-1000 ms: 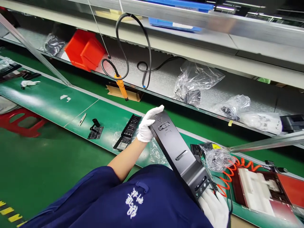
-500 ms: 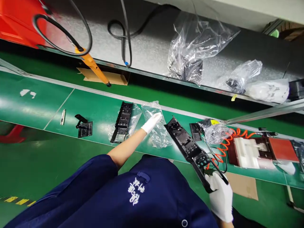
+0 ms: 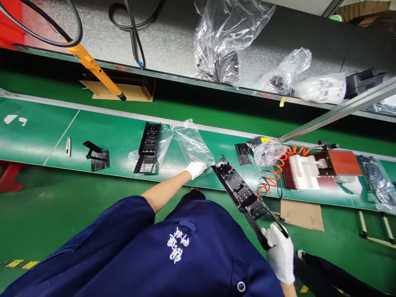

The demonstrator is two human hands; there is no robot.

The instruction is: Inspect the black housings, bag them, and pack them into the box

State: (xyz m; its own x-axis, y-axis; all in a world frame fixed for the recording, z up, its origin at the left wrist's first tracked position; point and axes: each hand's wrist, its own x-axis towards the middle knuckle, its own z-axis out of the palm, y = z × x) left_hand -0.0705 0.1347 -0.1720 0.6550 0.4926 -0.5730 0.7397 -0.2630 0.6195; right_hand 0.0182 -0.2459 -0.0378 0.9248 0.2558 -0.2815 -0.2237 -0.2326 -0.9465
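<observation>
My right hand (image 3: 280, 251), in a white glove, is closed round the open-framed end of a long black bracket (image 3: 239, 192). The bracket slants up and left over the bench's front edge, with small posts and holes along its face. A clear plastic bag (image 3: 193, 142) lies flat on the green bench. My gloved left hand (image 3: 197, 169) is closed at the near end of this bag, close to the bracket's upper tip. To the left, a similar black bracket (image 3: 150, 142) rests on another clear bag (image 3: 164, 142).
On the bench (image 3: 108, 130) are a black stand (image 3: 100, 159), a silver cylinder (image 3: 68, 147), a coiled orange hose (image 3: 276, 169) and a red and white fixture (image 3: 323, 167). An orange screwdriver (image 3: 95, 72) hangs at the left. Bagged parts (image 3: 227, 68) sit on the shelf. Another person's legs (image 3: 328, 270) show at lower right.
My left hand has moved from the bag's upper part to its near end. My right hand still holds the bracket. The view has shifted right and slightly down.
</observation>
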